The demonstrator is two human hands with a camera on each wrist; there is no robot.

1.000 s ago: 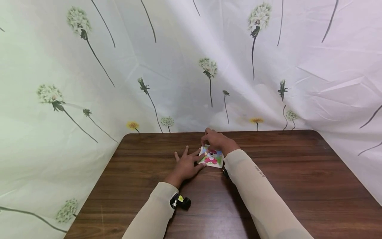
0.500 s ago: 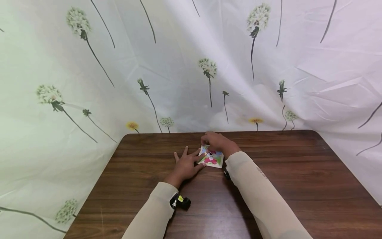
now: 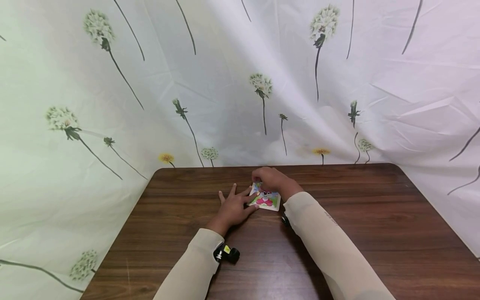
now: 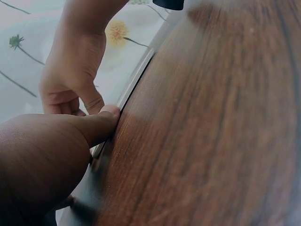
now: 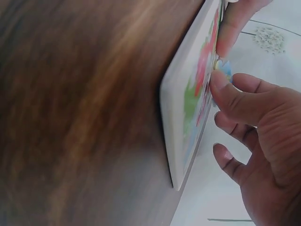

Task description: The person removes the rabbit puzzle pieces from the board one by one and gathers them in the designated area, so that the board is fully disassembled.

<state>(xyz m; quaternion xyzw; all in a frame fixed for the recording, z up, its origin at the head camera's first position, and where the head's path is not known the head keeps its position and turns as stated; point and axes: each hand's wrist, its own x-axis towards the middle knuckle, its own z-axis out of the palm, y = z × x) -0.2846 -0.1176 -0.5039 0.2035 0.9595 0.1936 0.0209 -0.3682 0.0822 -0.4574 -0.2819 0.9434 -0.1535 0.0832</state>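
A small square picture puzzle point(image 3: 271, 202) with a pale frame lies flat near the table's far edge, showing a pink-and-white cartoon animal on green and blue. My left hand point(image 3: 233, 208) is spread on the table at its left side, with fingertips on the frame and picture. Over the puzzle's far left corner bends my right hand point(image 3: 271, 178). In the right wrist view, that hand's thumb and forefinger pinch a small blue puzzle piece point(image 5: 225, 69) tilted up from the picture. The left wrist view shows my left thumb point(image 4: 109, 113) against the puzzle's edge.
The brown wood-grain table point(image 3: 356, 225) has rounded far corners. Right behind its far edge hangs a pale curtain point(image 3: 225, 96) printed with dandelions. A black wrist camera point(image 3: 232, 255) sticks out from the left sleeve above the table.
My right hand has dipped slightly toward the puzzle, and its raised fingers have come down. My left hand and the puzzle stay in place.
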